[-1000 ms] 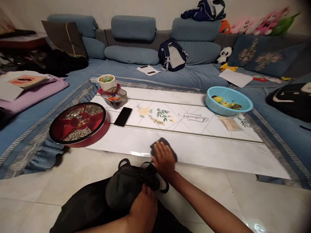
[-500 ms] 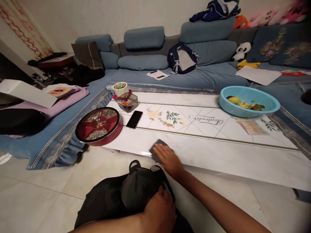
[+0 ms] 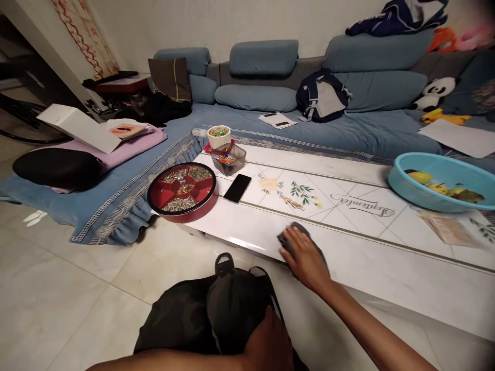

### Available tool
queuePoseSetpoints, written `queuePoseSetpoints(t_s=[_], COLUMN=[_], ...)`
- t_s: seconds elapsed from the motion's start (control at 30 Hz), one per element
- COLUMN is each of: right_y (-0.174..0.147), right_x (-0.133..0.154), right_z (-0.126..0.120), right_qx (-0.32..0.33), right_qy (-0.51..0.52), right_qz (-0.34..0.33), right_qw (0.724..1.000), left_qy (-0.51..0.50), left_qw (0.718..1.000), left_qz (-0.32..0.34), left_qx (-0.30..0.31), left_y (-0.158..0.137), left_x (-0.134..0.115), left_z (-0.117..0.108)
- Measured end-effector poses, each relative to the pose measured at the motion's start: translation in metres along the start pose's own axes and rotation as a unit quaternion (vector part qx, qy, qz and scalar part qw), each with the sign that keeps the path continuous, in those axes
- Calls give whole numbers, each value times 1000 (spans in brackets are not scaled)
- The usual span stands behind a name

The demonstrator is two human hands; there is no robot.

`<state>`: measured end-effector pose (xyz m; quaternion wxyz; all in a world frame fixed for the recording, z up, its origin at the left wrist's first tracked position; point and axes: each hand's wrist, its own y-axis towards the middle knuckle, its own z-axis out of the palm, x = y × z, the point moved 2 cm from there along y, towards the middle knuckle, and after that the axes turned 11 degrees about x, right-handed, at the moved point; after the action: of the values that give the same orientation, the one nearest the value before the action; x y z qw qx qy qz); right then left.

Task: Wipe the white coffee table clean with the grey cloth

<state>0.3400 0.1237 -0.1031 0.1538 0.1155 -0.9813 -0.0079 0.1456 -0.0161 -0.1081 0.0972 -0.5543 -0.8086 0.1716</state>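
One flat right hand (image 3: 305, 263), fingers together, lies on a dark cloth (image 3: 302, 227) at the near table edge (image 3: 247, 239). The left hand (image 3: 271, 340) touches a knee (image 3: 235, 304), fingers unclear.

The right hand (image 3: 305, 260) is palm down, fingers extended forward. The right forearm (image 3: 371, 322) runs diagonally from the lower right. The left hand (image 3: 270, 337) rests against the bent legs (image 3: 176, 317), fingers partly obscured; the left forearm (image 3: 181, 359) lies nearly level.
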Motion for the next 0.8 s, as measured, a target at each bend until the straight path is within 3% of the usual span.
queuePoseSetpoints(t_s=[0.13, 0.27, 0.67, 0.8], right_y=[84, 134, 207, 218], right_x=[77, 123, 135, 145], right_z=[10, 18, 31, 32], right_qx=[72, 89, 52, 61], right_qy=[52, 84, 87, 74], right_qz=[-96, -156, -34, -84], right_qw=[991, 980, 994, 992], left_qy=[-12, -26, -71, -40], left_qw=[1000, 999, 996, 997], left_qz=[0, -29, -49, -44], left_qx=[7, 29, 32, 42], left_y=[5, 15, 39, 45], left_x=[2, 7, 14, 6], left_z=[1, -2, 22, 27])
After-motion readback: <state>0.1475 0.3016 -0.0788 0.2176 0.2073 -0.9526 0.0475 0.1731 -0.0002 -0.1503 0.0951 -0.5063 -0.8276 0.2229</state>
